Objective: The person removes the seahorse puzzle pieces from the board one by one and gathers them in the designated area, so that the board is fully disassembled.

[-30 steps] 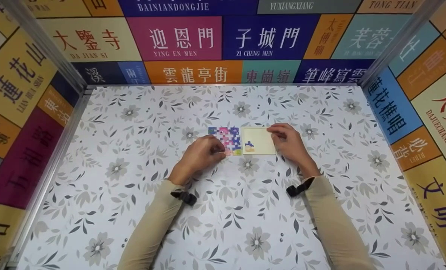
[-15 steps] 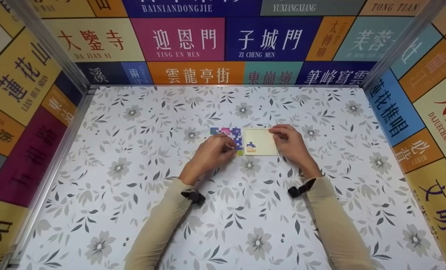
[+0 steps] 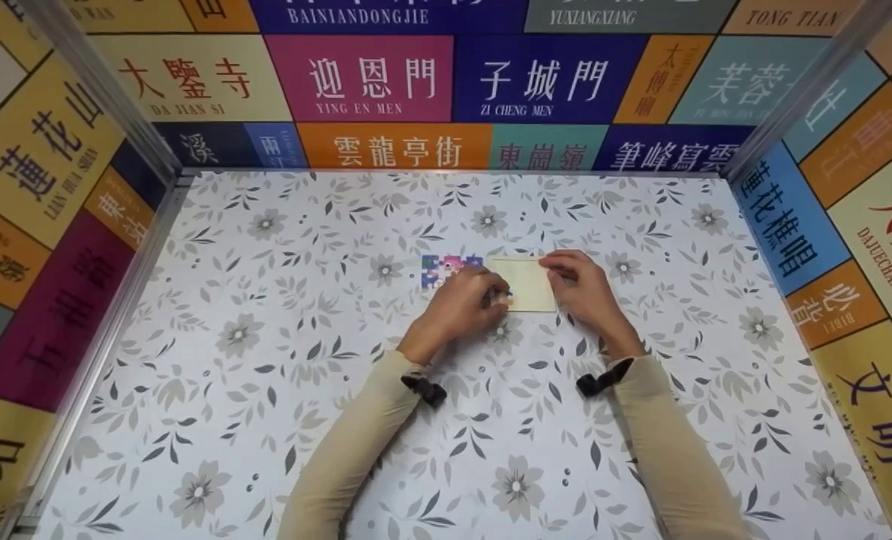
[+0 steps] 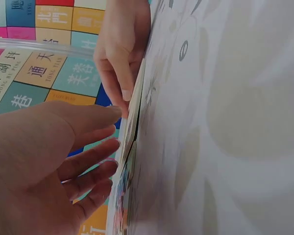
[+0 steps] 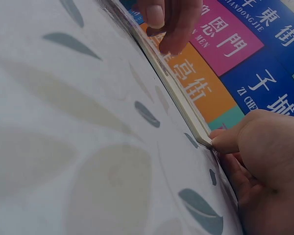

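A square, cream puzzle tray [image 3: 532, 285] lies on the patterned table, a small blue-and-tan jigsaw piece [image 3: 509, 298] in its lower left corner. My right hand [image 3: 584, 292] holds the tray's right edge between thumb and fingers, its forefinger at the far corner. Over the tray's left edge is my left hand [image 3: 461, 300], thumb and forefinger parted in the right wrist view and no piece visible between them. Whether its fingertips touch the piece is hidden. Left of the tray lies a colourful, pink and purple jigsaw puzzle [image 3: 438, 266], partly covered by the left hand.
The tabletop [image 3: 303, 435] has a white cover printed with grey flowers and leaves. Panels with coloured signs [image 3: 378, 79] stand along the back and both sides. Each sleeve carries a black wrist device, one on the left [image 3: 424, 391] and one on the right [image 3: 603, 377].
My left hand has travelled right, from over the jigsaw puzzle to the tray's left edge, partly covering the piece there. The right hand stays at the tray's right edge.
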Demonstrator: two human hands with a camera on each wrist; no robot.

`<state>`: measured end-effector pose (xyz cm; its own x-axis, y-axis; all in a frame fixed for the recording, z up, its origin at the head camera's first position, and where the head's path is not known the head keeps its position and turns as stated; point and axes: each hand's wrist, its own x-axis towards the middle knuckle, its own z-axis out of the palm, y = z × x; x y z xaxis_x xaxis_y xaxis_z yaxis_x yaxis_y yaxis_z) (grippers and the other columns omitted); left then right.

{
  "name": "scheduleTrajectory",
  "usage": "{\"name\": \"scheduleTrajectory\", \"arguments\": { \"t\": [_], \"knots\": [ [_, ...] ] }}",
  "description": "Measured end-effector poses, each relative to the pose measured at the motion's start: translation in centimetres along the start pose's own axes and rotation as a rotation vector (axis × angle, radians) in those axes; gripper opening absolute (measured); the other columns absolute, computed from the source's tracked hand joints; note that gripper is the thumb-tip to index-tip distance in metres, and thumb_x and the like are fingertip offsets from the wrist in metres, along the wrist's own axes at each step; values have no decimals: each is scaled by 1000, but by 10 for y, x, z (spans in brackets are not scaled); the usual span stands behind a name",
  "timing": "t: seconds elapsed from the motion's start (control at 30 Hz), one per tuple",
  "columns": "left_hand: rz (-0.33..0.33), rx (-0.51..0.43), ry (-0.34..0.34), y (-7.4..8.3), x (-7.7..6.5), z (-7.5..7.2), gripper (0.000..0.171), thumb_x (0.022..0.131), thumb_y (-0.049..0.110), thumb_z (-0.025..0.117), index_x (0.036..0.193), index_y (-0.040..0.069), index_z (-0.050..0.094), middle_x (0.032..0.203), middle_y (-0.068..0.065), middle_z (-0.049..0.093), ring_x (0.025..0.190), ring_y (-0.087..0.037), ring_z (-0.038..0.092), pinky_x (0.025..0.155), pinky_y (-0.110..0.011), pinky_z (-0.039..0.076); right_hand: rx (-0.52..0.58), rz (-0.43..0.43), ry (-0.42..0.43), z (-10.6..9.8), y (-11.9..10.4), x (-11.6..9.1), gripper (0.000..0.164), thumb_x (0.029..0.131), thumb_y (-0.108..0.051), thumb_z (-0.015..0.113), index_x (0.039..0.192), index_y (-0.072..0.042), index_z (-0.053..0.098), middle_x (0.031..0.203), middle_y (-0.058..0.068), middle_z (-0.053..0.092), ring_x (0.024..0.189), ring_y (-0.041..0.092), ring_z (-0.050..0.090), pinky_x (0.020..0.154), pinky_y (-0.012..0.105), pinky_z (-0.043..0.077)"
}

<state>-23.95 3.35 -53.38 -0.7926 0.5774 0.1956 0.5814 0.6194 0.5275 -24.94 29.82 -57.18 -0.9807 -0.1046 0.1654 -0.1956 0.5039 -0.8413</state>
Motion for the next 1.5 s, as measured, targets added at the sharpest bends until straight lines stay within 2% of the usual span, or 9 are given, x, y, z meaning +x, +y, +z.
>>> {"name": "scheduleTrajectory", "arguments": {
  "t": [0.33, 0.53, 0.9, 1.27, 1.5],
  "knots": [
    [-46, 40, -47, 1, 2, 6, 27, 91, 23, 79, 117, 15, 77, 112, -2, 70, 104, -20, 63, 93, -36, 53, -21, -7, 3, 0, 1, -1, 25, 103, -8, 60, 123, -9, 75, 137, 8, 61, 125, 24, 61, 105, 38, 52],
    [-41, 51, -24, 0, 2, 6, 32, 91, 24, 79, 120, 14, 75, 119, -5, 70, 110, -23, 63, 96, -38, 52, -21, -7, 0, 0, 0, -1, 26, 103, -9, 59, 124, -8, 74, 138, 9, 61, 126, 27, 61, 106, 43, 51],
    [-45, 7, -13, 0, 2, 7, 32, 90, 19, 79, 121, 14, 74, 112, -5, 69, 101, -21, 61, 90, -36, 52, -3, 1, 4, 0, -1, 0, 26, 103, -9, 59, 125, -8, 74, 138, 8, 60, 126, 25, 61, 106, 42, 50],
    [-59, -18, -3, -1, 2, 9, 55, 90, 19, 80, 140, 8, 60, 119, -8, 65, 114, -24, 58, 101, -38, 49, 3, 11, -1, 1, -1, -1, 25, 103, -9, 59, 125, -6, 73, 138, 9, 60, 126, 28, 61, 108, 44, 50],
    [-27, -10, 25, 0, 1, 9, 45, 87, 16, 81, 130, 10, 68, 116, -7, 64, 109, -23, 57, 95, -37, 49, -11, 1, -6, 1, -1, 0, 26, 103, -9, 60, 125, -6, 73, 138, 10, 60, 126, 27, 61, 107, 43, 50]
  ]
}}
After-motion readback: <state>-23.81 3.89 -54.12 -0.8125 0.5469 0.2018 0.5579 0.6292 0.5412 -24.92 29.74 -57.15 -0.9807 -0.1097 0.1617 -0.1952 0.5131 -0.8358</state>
